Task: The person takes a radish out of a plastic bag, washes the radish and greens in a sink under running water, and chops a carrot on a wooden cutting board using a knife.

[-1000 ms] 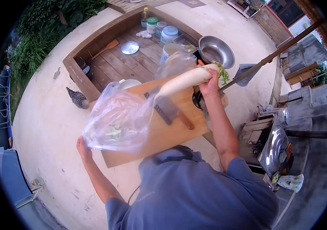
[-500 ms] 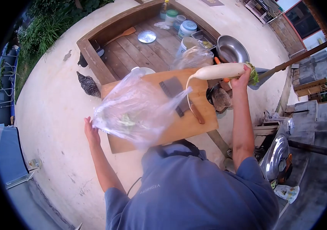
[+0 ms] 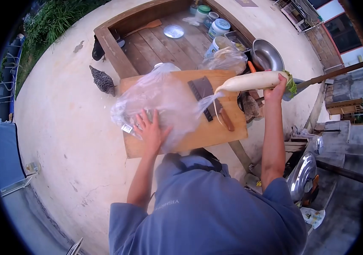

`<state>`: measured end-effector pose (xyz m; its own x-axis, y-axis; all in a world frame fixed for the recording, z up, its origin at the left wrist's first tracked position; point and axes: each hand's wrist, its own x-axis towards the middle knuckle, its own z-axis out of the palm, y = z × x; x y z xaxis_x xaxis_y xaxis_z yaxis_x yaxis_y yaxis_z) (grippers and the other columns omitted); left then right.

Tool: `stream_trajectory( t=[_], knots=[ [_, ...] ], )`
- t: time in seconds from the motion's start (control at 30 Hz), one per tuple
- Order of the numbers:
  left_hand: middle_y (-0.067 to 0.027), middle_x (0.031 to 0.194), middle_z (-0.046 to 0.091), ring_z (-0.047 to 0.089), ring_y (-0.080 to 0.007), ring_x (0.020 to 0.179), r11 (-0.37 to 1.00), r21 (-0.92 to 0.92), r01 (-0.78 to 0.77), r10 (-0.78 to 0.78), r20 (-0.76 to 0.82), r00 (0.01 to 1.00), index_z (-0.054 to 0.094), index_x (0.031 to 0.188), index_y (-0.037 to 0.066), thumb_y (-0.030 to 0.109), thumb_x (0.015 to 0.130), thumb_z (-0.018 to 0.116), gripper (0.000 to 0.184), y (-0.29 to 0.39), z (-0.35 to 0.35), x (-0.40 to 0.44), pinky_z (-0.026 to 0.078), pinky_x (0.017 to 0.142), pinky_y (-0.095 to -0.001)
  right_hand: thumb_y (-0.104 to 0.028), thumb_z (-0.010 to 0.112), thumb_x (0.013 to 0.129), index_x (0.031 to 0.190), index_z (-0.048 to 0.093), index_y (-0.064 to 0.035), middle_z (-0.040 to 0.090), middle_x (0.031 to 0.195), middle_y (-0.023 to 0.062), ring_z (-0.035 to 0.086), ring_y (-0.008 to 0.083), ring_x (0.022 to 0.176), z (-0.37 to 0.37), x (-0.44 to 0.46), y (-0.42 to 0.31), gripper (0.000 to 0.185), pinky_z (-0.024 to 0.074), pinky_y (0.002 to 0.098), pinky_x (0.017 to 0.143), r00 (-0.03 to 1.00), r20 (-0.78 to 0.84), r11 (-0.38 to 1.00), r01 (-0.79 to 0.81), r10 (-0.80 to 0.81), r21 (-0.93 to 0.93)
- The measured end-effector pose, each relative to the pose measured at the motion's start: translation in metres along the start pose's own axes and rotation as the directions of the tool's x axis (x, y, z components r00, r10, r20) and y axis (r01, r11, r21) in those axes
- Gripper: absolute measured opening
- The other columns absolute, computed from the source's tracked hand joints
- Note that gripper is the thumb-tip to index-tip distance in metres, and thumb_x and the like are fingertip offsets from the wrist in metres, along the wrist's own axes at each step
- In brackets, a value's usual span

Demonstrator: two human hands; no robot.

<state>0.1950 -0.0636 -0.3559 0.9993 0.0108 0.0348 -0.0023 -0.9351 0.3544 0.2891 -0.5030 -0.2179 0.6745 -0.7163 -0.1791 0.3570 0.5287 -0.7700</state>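
My right hand [image 3: 276,88] grips a white daikon radish [image 3: 251,80] near its leafy end. The radish lies sideways above the board's right edge, its thin root tail hanging down at the left. With fingers spread, my left hand [image 3: 150,131] rests on a clear plastic bag [image 3: 168,100]. That bag sits over the left part of a wooden cutting board [image 3: 228,132], and one twisted end stretches toward the radish tail. A cleaver [image 3: 202,90] with a dark blade lies on the board. Beside it is a smaller knife, its brown wooden handle [image 3: 227,120] showing.
Beyond the board stands a wooden-framed platform [image 3: 160,44] with jars [image 3: 219,28], a silver plate [image 3: 173,31] and a spatula [image 3: 149,24]. A metal bowl [image 3: 267,54] is behind the radish. A speckled hen [image 3: 102,80] stands at the left on the concrete.
My left hand has moved from the bag's left edge rightward onto it. The bag has settled flatter over the board. My right hand still holds the radish.
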Motion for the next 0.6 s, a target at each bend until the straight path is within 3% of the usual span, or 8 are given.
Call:
stream_trajectory(
  t=[0.13, 0.23, 0.33, 0.4, 0.43, 0.47, 0.53, 0.6],
  knots=[
    [-0.0156, 0.141, 0.045, 0.039, -0.0393, 0.132, 0.987, -0.116, -0.109, 0.084, -0.202, 0.976, 0.060, 0.124, 0.016, 0.027, 0.079, 0.075, 0.048, -0.025, 0.033, 0.008, 0.027, 0.104, -0.0578, -0.024, 0.059, 0.082, 0.123, 0.045, 0.0042, 0.061, 0.109, 0.0201, 0.062, 0.0353, 0.103, -0.015, -0.004, -0.032, 0.051, 0.0485, 0.0472, 0.099, 0.997, 0.044, 0.997, 0.065, -0.063, -0.043],
    [-0.0135, 0.124, 0.056, 0.049, -0.0359, 0.119, 0.964, -0.160, -0.211, 0.177, -0.202, 0.963, 0.062, 0.111, 0.010, 0.010, 0.079, 0.071, 0.034, -0.037, 0.025, 0.015, 0.035, 0.096, -0.0515, -0.022, 0.059, 0.082, 0.125, 0.042, 0.0022, 0.059, 0.113, 0.0204, 0.062, 0.0361, 0.104, -0.021, -0.012, -0.068, 0.052, 0.0497, 0.0482, 0.099, 0.993, 0.029, 0.993, 0.116, -0.115, -0.013],
    [-0.0153, 0.112, 0.060, 0.055, -0.0353, 0.107, 0.903, -0.267, -0.337, 0.269, -0.261, 0.927, 0.060, 0.109, 0.005, -0.002, 0.074, 0.069, 0.037, -0.059, 0.031, 0.031, 0.042, 0.091, -0.0444, -0.020, 0.059, 0.083, 0.126, 0.041, 0.0017, 0.057, 0.115, 0.0214, 0.061, 0.0367, 0.104, -0.045, -0.010, -0.103, 0.052, 0.0499, 0.0484, 0.099, 0.984, 0.038, 0.985, 0.172, -0.173, 0.026],
    [-0.0209, 0.108, 0.059, 0.054, -0.0390, 0.107, 0.856, -0.398, -0.331, 0.222, -0.294, 0.930, 0.056, 0.107, 0.000, -0.006, 0.073, 0.059, 0.034, -0.071, 0.026, 0.037, 0.044, 0.089, -0.0443, -0.018, 0.058, 0.083, 0.129, 0.039, 0.0022, 0.056, 0.116, 0.0230, 0.060, 0.0373, 0.106, -0.064, -0.011, -0.128, 0.054, 0.0495, 0.0485, 0.100, 0.980, 0.020, 0.978, 0.197, -0.199, 0.076],
    [-0.0177, 0.109, 0.060, 0.057, -0.0337, 0.101, 0.847, -0.378, -0.373, 0.231, -0.370, 0.900, 0.056, 0.111, 0.000, -0.011, 0.079, 0.060, 0.034, -0.091, 0.039, 0.043, 0.047, 0.089, -0.0400, -0.018, 0.058, 0.083, 0.129, 0.038, 0.0028, 0.056, 0.116, 0.0230, 0.060, 0.0372, 0.106, -0.060, -0.023, -0.140, 0.054, 0.0492, 0.0485, 0.101, 0.974, -0.005, 0.973, 0.225, -0.225, 0.057],
    [-0.0147, 0.111, 0.059, 0.057, -0.0270, 0.103, 0.820, -0.538, -0.195, 0.078, -0.232, 0.970, 0.054, 0.115, -0.002, -0.010, 0.086, 0.056, 0.030, -0.085, 0.018, 0.037, 0.046, 0.091, -0.0347, -0.018, 0.058, 0.083, 0.129, 0.038, 0.0034, 0.056, 0.116, 0.0230, 0.060, 0.0372, 0.106, -0.057, -0.032, -0.151, 0.054, 0.0489, 0.0485, 0.101, 0.968, -0.027, 0.968, 0.249, -0.248, 0.040],
    [-0.0134, 0.113, 0.056, 0.056, -0.0262, 0.107, 0.603, -0.788, -0.123, -0.111, -0.235, 0.966, 0.053, 0.114, -0.003, -0.003, 0.088, 0.055, 0.026, -0.117, 0.041, 0.049, 0.043, 0.095, -0.0350, -0.020, 0.058, 0.083, 0.128, 0.038, 0.0051, 0.057, 0.117, 0.0247, 0.059, 0.0389, 0.109, -0.069, -0.039, -0.180, 0.055, 0.0473, 0.0491, 0.103, 0.953, -0.046, 0.952, 0.302, -0.300, 0.039],
    [-0.0102, 0.113, 0.056, 0.054, -0.0207, 0.105, 0.486, -0.849, -0.206, -0.194, -0.335, 0.922, 0.054, 0.116, -0.002, -0.001, 0.091, 0.053, 0.025, -0.100, 0.010, 0.055, 0.044, 0.093, -0.0328, -0.021, 0.058, 0.083, 0.129, 0.037, 0.0058, 0.057, 0.118, 0.0261, 0.058, 0.0399, 0.111, -0.093, -0.043, -0.212, 0.057, 0.0465, 0.0499, 0.104, 0.935, -0.029, 0.935, 0.354, -0.353, 0.031]
  ],
)
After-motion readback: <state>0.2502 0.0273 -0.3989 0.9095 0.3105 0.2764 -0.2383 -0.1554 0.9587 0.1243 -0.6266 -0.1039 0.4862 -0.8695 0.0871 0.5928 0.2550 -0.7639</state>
